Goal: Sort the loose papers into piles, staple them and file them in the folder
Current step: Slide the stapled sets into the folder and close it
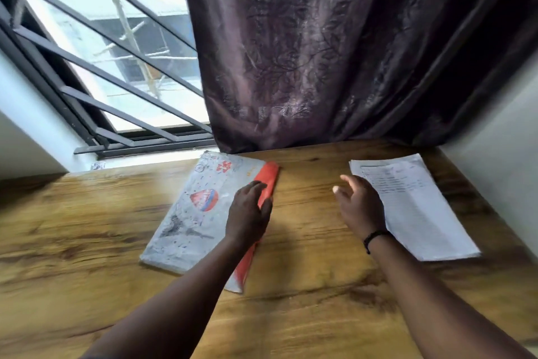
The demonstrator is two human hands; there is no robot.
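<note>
A grey folder [189, 213] with red printed pictures and a red spine lies closed on the wooden table [87, 227], left of centre. My left hand [249, 213] rests flat on its right side, fingers over the red spine. A stack of white printed papers [413, 204] lies at the right of the table. My right hand [359, 204] hovers just left of that stack with fingers relaxed, holding nothing. A dark band sits on that wrist. No stapler is in view.
A dark purple curtain [334, 53] hangs behind the table's far edge. A barred window [102, 67] is at the back left. A white wall [500, 140] borders the table on the right.
</note>
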